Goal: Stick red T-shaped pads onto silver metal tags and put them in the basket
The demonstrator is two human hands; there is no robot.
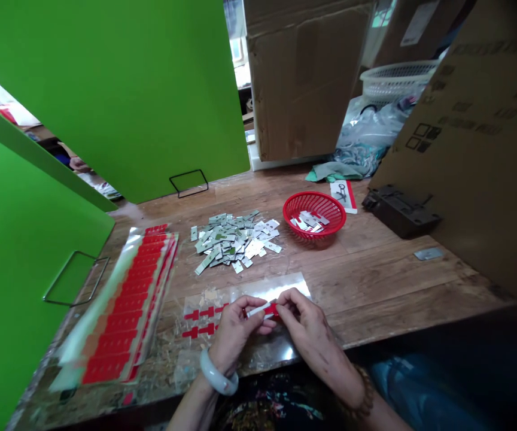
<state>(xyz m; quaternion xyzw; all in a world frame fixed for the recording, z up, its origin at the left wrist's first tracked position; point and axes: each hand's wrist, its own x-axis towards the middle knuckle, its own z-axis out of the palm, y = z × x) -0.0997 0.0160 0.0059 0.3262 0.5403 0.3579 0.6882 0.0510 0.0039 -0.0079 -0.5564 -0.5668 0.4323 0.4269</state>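
A small white metal plate (257, 310) is pinched in my left hand (236, 328), near the table's front edge. My right hand (301, 314) has its fingertips closed on a red sticker piece (271, 309) at the plate's right end. Beneath both hands lies a clear sheet (292, 284) with red T-shaped stickers (207, 312) on its left part. Beyond them sits a pile of silvery metal plates (231, 239). A red basket (339, 224) to the right of the pile holds several plates, some with red on them.
Stacked red sticker sheets (119, 317) cover the table's left side. Green panels (119, 90) stand behind and left. A cardboard box (303, 84), plastic bags (366, 131) and a dark metal device (400, 209) are at the back and right, with a small plate (429, 254) in front.
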